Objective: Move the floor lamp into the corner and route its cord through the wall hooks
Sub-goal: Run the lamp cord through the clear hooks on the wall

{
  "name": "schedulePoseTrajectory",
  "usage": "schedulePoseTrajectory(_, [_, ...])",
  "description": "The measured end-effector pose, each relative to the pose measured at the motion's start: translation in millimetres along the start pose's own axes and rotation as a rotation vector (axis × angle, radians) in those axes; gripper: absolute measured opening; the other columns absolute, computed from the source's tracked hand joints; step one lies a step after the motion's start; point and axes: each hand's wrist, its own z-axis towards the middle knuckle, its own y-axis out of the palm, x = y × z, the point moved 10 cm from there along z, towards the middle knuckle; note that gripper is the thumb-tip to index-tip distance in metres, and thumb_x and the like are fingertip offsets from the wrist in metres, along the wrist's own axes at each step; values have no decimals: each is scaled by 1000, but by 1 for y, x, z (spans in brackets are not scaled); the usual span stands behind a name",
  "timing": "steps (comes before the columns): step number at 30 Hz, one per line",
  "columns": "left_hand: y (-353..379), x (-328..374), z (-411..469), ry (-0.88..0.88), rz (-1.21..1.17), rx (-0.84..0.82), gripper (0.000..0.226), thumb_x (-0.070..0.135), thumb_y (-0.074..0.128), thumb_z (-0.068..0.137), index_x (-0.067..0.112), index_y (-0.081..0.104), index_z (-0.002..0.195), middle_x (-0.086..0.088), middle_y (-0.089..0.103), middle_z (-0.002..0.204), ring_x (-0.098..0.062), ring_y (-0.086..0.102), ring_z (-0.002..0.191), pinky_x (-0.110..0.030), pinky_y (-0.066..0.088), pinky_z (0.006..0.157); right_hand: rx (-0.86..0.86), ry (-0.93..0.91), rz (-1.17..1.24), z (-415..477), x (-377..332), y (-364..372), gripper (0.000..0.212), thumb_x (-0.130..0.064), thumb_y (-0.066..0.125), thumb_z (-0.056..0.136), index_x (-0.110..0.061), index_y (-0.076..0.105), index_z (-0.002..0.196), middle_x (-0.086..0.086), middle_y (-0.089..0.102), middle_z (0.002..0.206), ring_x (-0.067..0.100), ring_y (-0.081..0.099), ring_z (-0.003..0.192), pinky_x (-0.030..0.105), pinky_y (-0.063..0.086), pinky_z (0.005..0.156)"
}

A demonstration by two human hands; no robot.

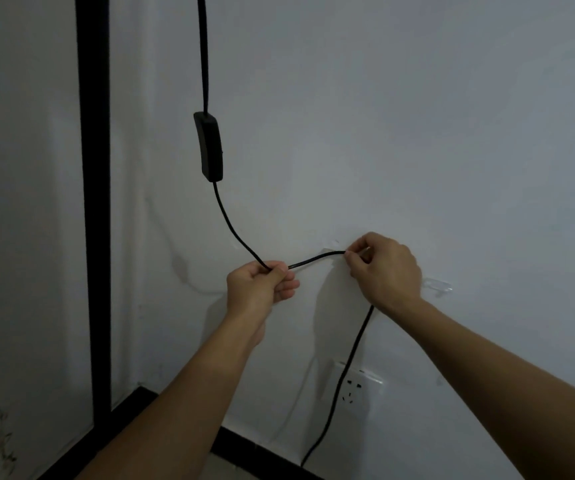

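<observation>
- Both forearms reach up from the bottom edge toward the wall; the left hand [261, 284] is closed in a fist around the cord [313, 260], and the right hand [384, 271] pinches the cord between thumb and fingertips, pressed close to the wall.
- Between the two hands the cord makes a short arched span. Above the left hand, at 11 o'clock, it climbs to the inline switch [208, 147]. Below the right hand it drops toward 6 o'clock, passing in front of the socket [355, 384] and on to the floor.
- A clear hook [438, 286] sits on the wall just beside the right wrist, at 3 o'clock. Another faint clear shape shows at the right fingertips [350, 258], likely a second hook, though it is too pale to be sure.
- Risk: clear hooks are hard to see on this pale wall, so the cord may slide past the lip and spring out when the pinch lets go.
- Risk: a hard tug from the left fist could peel a stick-on hook off, or drag the switch's weight down on the span.
- Risk: too little slack below could strain the run past the socket.
- Only the dark pole [93, 202] at 9 o'clock may be the lamp; I cannot confirm it.
</observation>
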Motion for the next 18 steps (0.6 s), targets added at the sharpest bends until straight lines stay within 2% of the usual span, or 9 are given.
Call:
schedulePoseTrajectory(3, [-3,0,1,8,10,10,12,1,58,88,5,62,77,-14,66,70,-12,68,49,-21,57,50,-28,-3,19,-4,5,7,8,-33,60,84,-27,65,81,-6,72,74,19,65,74,30,49,64])
schedulePoseTrajectory(6, [-4,2,2,21,11,18,12,2,58,88,5,62,77,-14,66,72,-12,68,50,-20,57,50,-40,13,119,-10,10,13,8,-29,61,85,-28,63,77,-11,68,61,10,63,64,24,41,54])
schedulePoseTrajectory(8, [-4,5,2,34,9,16,10,1,58,88,4,62,79,-15,67,72,-12,69,50,-19,57,50,-38,38,211,-14,13,15,8,-26,62,86,-28,64,79,-12,66,58,4,62,60,24,42,53])
schedulePoseTrajectory(10, [-3,9,2,49,7,18,10,1,58,88,3,61,80,-15,66,72,-11,68,49,-19,57,49,-59,78,342,-21,19,18,5,-25,62,88,-27,66,85,-8,68,59,7,61,54,26,46,53])
schedulePoseTrajectory(13, [-7,16,3,75,5,39,10,1,58,88,3,61,79,-15,67,73,-11,69,50,-19,58,50,-90,161,569,-43,36,24,7,-22,62,91,-18,68,93,1,69,59,13,54,42,30,47,46])
schedulePoseTrajectory(16, [-16,23,5,94,-10,73,11,0,58,88,4,60,78,-16,67,73,-12,69,50,-19,58,51,-83,265,716,-73,60,27,11,-18,60,93,-9,66,96,4,67,55,13,52,41,25,45,42])
schedulePoseTrajectory(18, [-22,23,6,83,-19,97,13,0,58,88,5,59,77,-16,66,74,-12,69,49,-20,58,51,-67,309,755,-88,72,26,11,-20,59,94,-12,66,96,6,68,56,15,51,41,24,44,42])
